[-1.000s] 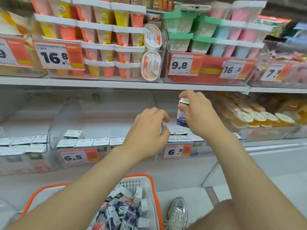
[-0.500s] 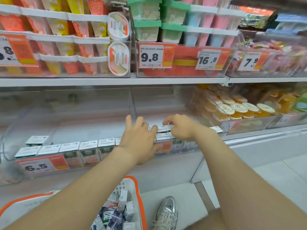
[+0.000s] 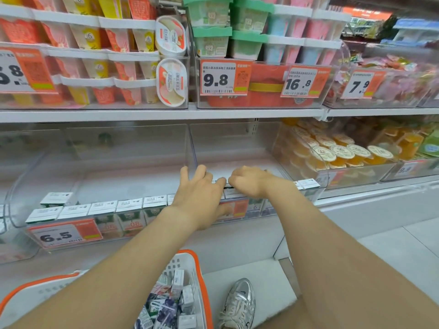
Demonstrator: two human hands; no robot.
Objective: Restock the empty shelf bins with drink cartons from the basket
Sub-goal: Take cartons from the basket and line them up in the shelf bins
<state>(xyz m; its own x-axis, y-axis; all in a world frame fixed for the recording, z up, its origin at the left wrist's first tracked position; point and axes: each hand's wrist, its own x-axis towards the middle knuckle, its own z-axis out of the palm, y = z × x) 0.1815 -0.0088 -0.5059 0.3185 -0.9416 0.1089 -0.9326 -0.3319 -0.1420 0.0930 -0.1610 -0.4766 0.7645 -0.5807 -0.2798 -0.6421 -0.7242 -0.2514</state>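
Head view: the left hand (image 3: 202, 195) lies flat, fingers spread, over the front of the clear shelf bins (image 3: 190, 143). The right hand (image 3: 251, 184) curls its fingers onto the drink cartons (image 3: 307, 184) in the right bin; whether it pinches one cannot be told. More cartons fill the orange-rimmed basket (image 3: 197, 264) lower down.

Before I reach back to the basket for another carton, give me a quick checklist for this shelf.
1. Space in the right bin: ok, bare floor at the back.
2. The basket holds cartons: ok, a pile shows.
3. The left hand free: ok, fingers straight, gripping nothing.
4. The right hand free: cannot tell, curled fingers hide what is under them.
5. The green cartons in the left bin upright: ok.
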